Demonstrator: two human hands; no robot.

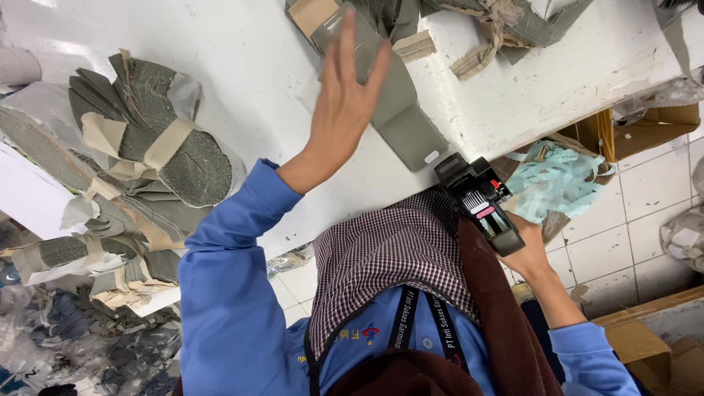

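Left hand (343,106) spread open over grey strip (402,110) on desk (249,73); right hand (529,255) gripped label gun (480,202) right of strip. Likely labelling step; next needs gun nose on strip.

The right hand (529,253) is mostly hidden behind the black label gun (480,202) it grips. Bundles of grey cut pieces (513,22) at the tabletop's far edge are cut off by the frame. The left hand (345,103) is motion-blurred.
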